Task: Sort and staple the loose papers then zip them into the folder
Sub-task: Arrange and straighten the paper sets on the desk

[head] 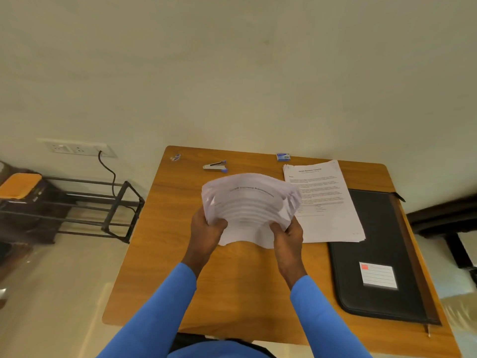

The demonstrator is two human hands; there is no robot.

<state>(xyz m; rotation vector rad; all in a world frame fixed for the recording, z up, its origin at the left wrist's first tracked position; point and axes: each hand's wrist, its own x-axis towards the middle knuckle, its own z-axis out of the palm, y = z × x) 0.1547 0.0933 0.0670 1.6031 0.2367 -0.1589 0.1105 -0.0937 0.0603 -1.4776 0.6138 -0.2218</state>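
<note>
White papers [247, 208] are being held bowed, just this side of the stapler [215, 166], w/ left hand [206, 228] & right hand [286, 233] each clamped on a lower corner. Prob. edges are best being squared evenly w/ a light grip. The folder [382, 254] is lying well right of the stapler.

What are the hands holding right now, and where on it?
A sheaf of white printed papers, gripped at its near edge by left hand and right hand.
</note>
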